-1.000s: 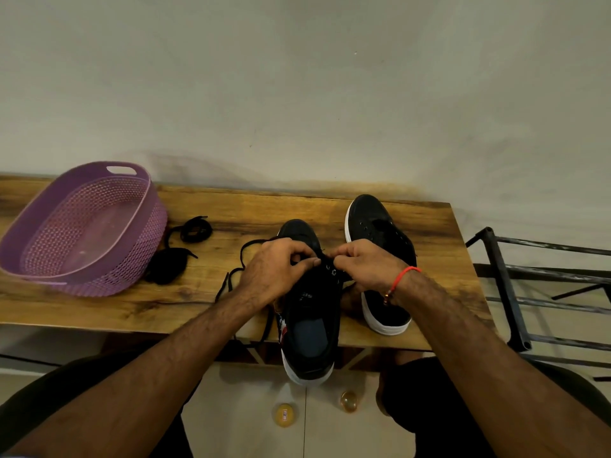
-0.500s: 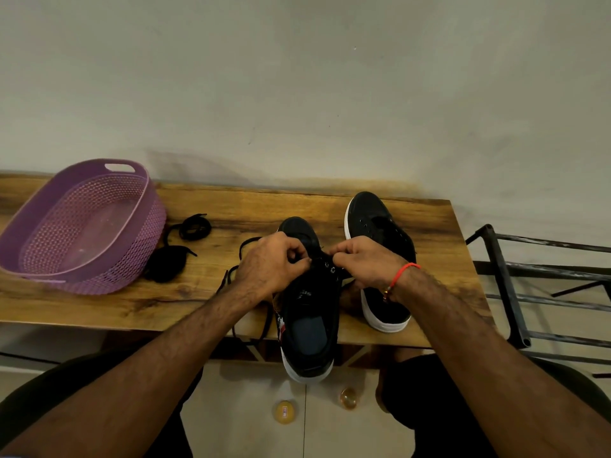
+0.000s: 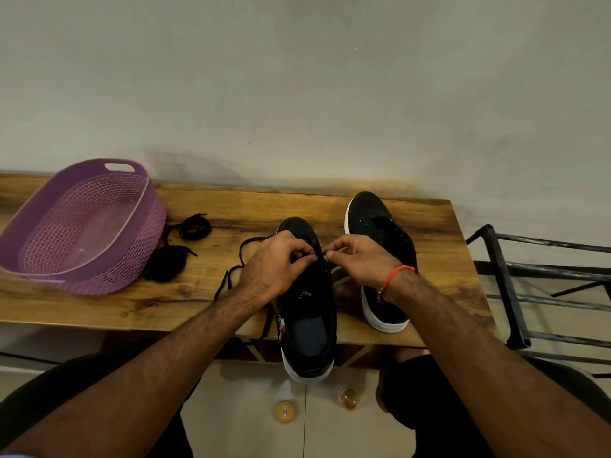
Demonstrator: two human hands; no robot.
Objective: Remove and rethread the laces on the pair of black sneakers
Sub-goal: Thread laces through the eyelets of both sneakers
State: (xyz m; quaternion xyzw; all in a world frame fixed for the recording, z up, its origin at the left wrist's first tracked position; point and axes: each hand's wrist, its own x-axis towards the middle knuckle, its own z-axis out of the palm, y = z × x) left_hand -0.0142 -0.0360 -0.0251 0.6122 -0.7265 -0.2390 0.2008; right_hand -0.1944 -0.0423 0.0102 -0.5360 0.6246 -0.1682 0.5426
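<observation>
Two black sneakers with white soles stand on the wooden table (image 3: 231, 206). The near sneaker (image 3: 309, 325) overhangs the table's front edge, heel toward me. Above its eyelets my left hand (image 3: 276, 269) and my right hand (image 3: 358, 259) each pinch the black lace (image 3: 243, 256), fingertips almost touching. The lace's loose part loops off to the left of the shoe on the table. The other sneaker (image 3: 377, 223) stands to the right with no lace visible in its eyelets. A second black lace (image 3: 193, 226) lies coiled by the basket.
A purple perforated basket (image 3: 82, 226) sits at the table's left end, with a dark bundle (image 3: 167, 262) beside it. A black metal rack (image 3: 515, 292) stands to the right of the table. Two small round objects (image 3: 284, 411) lie on the floor below. A wall is directly behind.
Both hands stay at the near sneaker's eyelets. The fingers have shifted slightly on the lace, and the hands sit a little further up the shoe.
</observation>
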